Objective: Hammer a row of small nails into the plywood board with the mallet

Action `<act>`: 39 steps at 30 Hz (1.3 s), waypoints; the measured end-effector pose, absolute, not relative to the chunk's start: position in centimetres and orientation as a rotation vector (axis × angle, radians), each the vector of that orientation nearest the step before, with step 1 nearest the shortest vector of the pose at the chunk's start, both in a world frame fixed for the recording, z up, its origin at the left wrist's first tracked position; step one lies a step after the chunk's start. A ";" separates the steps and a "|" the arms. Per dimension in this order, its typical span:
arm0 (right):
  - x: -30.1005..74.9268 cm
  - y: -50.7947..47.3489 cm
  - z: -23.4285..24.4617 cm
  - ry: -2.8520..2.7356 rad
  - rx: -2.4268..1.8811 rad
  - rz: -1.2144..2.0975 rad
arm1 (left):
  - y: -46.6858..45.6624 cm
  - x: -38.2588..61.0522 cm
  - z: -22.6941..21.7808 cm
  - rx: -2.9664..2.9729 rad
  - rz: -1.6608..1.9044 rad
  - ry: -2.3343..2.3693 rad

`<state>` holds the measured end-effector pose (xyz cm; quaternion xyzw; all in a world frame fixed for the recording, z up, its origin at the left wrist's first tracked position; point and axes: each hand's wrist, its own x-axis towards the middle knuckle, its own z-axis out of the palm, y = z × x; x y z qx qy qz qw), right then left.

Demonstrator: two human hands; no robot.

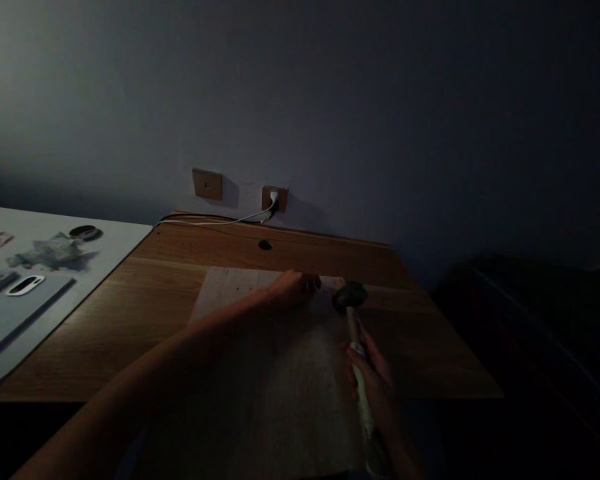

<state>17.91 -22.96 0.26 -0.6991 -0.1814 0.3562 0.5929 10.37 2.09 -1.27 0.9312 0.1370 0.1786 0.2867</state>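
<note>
My right hand (373,383) is closed around the pale handle of a hammer (353,313), whose dark head hovers over the far right corner of a light wooden board (280,373). My left hand (293,288) reaches out to the board's far edge, fingers curled together as if pinching something too small to make out. The board lies on a brown wooden table (130,313).
A white table (115,243) on the left carries a grey mat (10,320), a crumpled cloth (50,252) and small dark items. On the wall sit a switch plate (207,183) and a socket (274,198) with a white cable. The right side is dark.
</note>
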 end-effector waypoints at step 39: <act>16.0 -20.8 2.2 -0.662 -1.627 0.852 | 2.1 9.6 -1.9 2.331 0.539 0.357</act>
